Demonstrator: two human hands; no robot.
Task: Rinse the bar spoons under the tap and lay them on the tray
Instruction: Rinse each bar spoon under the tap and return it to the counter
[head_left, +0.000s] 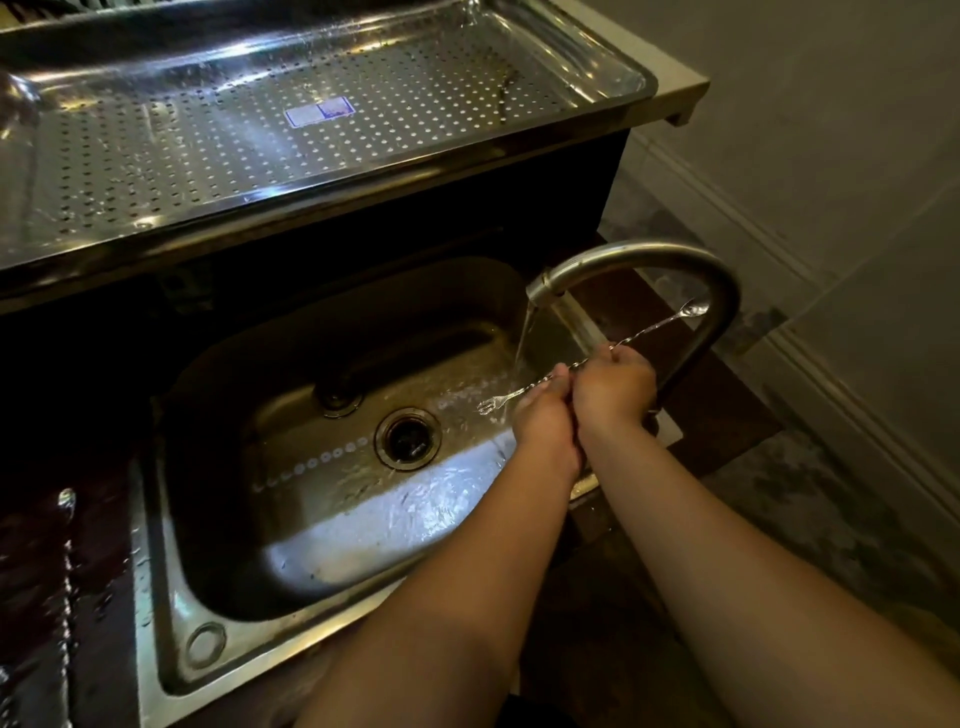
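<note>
At far left, on the dark wet table (98, 519), lies what looks like another twisted bar spoon (66, 545), too dim to be sure of. Behind the sink (171, 597) sits the perforated steel tray (218, 156), with no spoons visible on it. In the basin the drain (408, 438) stands open, and that is the main risk: the bar spoon (644, 330) being rinsed is thin, wet and slick, so a loosened grip could drop its fork end towards that hole. The left hand (543, 418) is curled round the shaft near the fork end, which sits in the stream from the tap (639, 260). The right hand (613, 387), pressed against the left, pinches the shaft further up, the bowl reaching past the tap's neck, where it could knock when lifted towards the tray.
</note>
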